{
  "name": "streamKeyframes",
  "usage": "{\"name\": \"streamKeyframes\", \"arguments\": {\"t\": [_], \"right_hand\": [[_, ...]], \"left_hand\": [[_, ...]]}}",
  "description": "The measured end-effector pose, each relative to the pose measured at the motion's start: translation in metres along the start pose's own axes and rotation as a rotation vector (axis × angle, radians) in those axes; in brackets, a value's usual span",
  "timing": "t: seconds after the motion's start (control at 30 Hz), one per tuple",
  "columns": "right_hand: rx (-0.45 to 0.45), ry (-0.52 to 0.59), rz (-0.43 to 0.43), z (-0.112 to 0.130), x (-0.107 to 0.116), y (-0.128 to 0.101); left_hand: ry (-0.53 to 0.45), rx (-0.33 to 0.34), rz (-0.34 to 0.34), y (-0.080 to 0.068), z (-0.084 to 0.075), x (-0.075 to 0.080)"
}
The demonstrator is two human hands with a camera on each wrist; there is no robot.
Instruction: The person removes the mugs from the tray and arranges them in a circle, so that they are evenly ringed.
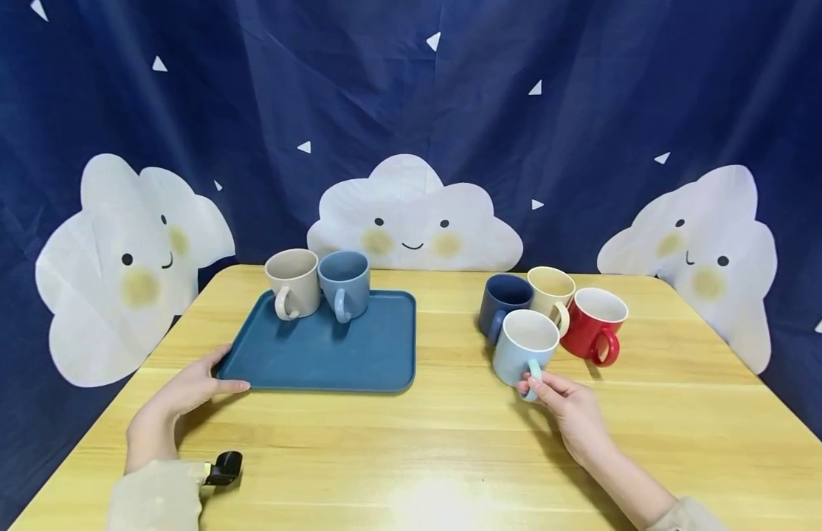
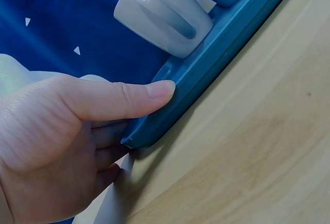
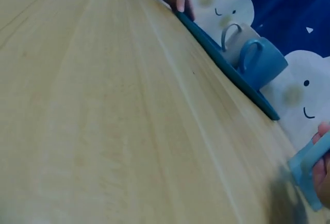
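My right hand (image 1: 573, 417) pinches the handle of a light blue mug (image 1: 517, 355), which stands upright at the front of a cluster of mugs. Close behind it are a navy mug (image 1: 497, 301), a pale yellow mug (image 1: 544, 292) and a red mug (image 1: 582, 321). On the left, my left hand (image 1: 185, 385) holds the near-left corner of a blue tray (image 1: 358, 361); its thumb (image 2: 134, 98) lies along the rim, and the other fingers are partly hidden behind the edge. Near the tray's back left, a beige mug (image 1: 301, 289) and a blue mug (image 1: 355, 286) stand side by side.
A light wooden table (image 1: 384, 457) carries everything. Behind it hangs a dark blue curtain (image 1: 358, 88) with white clouds and small triangles. A small black device (image 1: 226, 467) sticks out from the left sleeve, above the tabletop.
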State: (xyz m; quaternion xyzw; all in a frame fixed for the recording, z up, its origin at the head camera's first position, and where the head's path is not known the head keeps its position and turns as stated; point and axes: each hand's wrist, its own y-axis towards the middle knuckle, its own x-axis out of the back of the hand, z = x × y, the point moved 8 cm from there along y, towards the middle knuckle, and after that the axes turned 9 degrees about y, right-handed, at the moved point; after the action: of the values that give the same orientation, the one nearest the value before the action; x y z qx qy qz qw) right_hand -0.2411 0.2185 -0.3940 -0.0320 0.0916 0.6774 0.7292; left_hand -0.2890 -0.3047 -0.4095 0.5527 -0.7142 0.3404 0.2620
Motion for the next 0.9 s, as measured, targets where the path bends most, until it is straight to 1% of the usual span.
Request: {"name": "streamKeyframes", "arguments": {"t": [0.17,0.2,0.27,0.63,0.9], "right_hand": [[0.031,-0.340,-0.058,0.008,0.002,0.006],[0.040,-0.392,-0.065,0.010,0.002,0.007],[0.042,-0.437,-0.066,0.012,0.001,0.008],[0.015,-0.400,-0.068,0.007,-0.003,0.009],[0.007,-0.377,-0.066,0.010,-0.002,0.010]], "left_hand": [[-0.008,0.007,0.003,-0.001,0.000,0.000],[-0.009,0.005,0.002,-0.001,0.000,0.000],[-0.010,0.004,0.000,-0.001,0.000,0.000],[-0.014,0.014,-0.001,0.001,0.001,-0.001],[0.000,0.014,-0.001,0.001,0.000,0.000]]}}
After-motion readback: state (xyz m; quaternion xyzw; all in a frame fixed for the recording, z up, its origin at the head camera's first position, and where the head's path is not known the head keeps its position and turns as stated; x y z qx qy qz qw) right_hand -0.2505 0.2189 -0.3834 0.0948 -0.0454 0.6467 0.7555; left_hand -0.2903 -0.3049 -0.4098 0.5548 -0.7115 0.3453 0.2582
